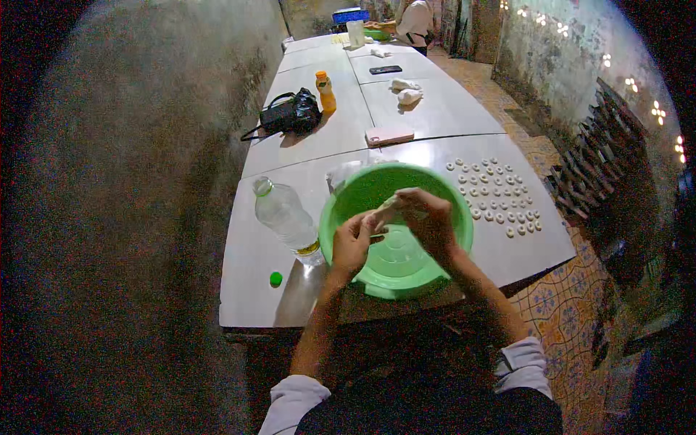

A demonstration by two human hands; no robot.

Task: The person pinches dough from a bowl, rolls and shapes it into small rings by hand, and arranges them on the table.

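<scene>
Both my hands are over a large light-green plastic basin (395, 176) at the near end of the white table. My left hand (351, 244) pinches a pale strip of dough (386, 207) by its lower left end. Around the strip's upper right end curl the fingers of my right hand (433, 221), which partly hide it. The basin's bottom shows bare below my hands. To the right of the basin, several small pale dough rings (484, 192) lie in loose rows on the tabletop.
Left of the basin stands a clear plastic bottle (286, 217), a green cap (275, 279) near it. Farther back are a pink phone (390, 135), a black bag (301, 116), an orange drink bottle (326, 94), white lumps (409, 96) and a black phone (386, 70). Another person (417, 22) stands at the far end.
</scene>
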